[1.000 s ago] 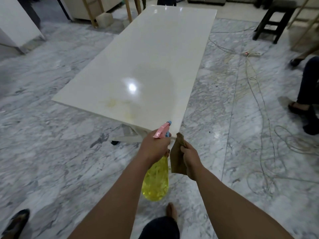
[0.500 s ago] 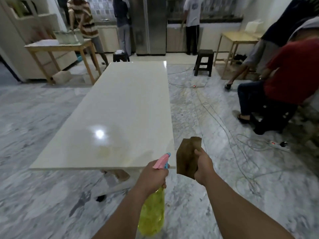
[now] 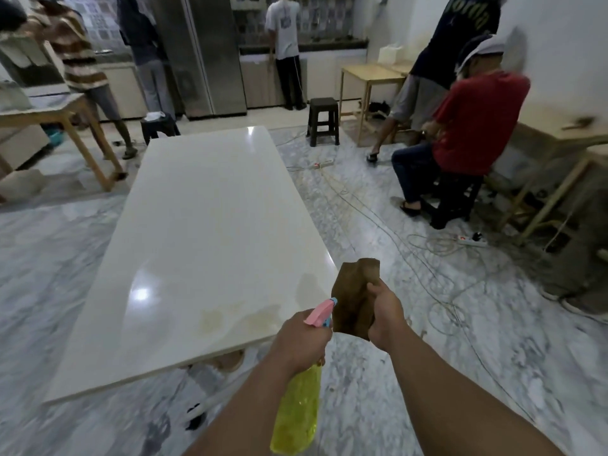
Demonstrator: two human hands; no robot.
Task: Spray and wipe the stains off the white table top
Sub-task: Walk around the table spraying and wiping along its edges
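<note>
A long white table top (image 3: 204, 225) stretches away from me, with faint yellowish stains (image 3: 237, 315) near its front right corner. My left hand (image 3: 301, 343) grips a yellow spray bottle (image 3: 297, 413) by its neck; the pink nozzle (image 3: 320, 312) points toward the table's near corner. My right hand (image 3: 385, 315) holds a crumpled brown cloth (image 3: 355, 297) upright just right of the nozzle, off the table's right edge. Both hands hover at the near right corner, above the floor.
Cables (image 3: 411, 245) and power strips (image 3: 470, 240) trail over the marble floor on the right. A seated person in red (image 3: 467, 126) and a standing person are at right. A dark stool (image 3: 324, 120), wooden tables (image 3: 59, 116) and several people stand at the back.
My view has lifted from the table and floor to the whole room. Both hands have risen and moved closer to the table's near right corner, still holding bottle and cloth.
</note>
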